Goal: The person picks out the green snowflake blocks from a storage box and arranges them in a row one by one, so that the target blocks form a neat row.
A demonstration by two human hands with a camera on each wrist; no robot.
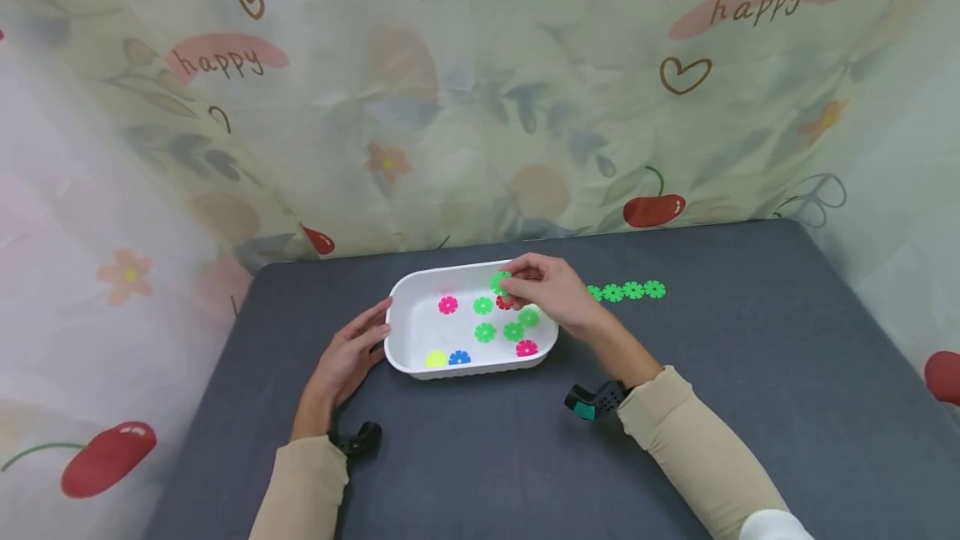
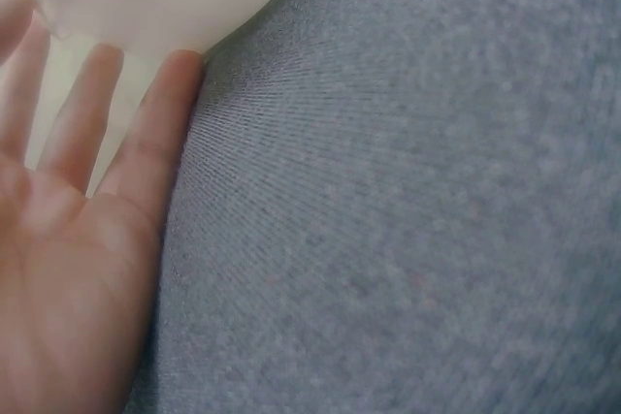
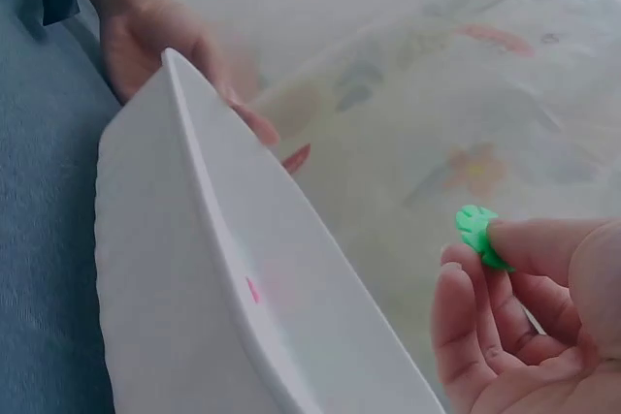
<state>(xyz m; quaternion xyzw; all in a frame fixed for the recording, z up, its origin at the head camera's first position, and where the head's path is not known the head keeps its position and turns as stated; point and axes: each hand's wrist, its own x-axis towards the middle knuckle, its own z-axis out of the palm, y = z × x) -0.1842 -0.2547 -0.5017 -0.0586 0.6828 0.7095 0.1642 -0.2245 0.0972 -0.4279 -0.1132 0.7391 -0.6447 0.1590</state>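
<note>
A white rectangular tray (image 1: pixel 420 286) with rounded corners holds several notched, flower-shaped plastic discs, among them a pink disc (image 1: pixel 447 305), a blue disc (image 1: pixel 459 357), a yellow disc (image 1: pixel 436 359) and several green ones. Above the tray's right part, my right hand (image 1: pixel 551 290) pinches a green disc (image 3: pixel 474 228) between thumb and fingers. My left hand (image 1: pixel 351 357) touches the tray's left end with its fingertips; in the left wrist view the fingers (image 2: pixel 155 133) look nearly straight against the white wall. A red disc (image 1: pixel 502 303) is partly covered by the right hand.
A row of green discs (image 1: pixel 633 290) lies on the dark grey table (image 1: pixel 480 457) to the right of the tray, its left end near the right hand. A printed curtain (image 1: pixel 480 123) hangs behind the table and along its sides.
</note>
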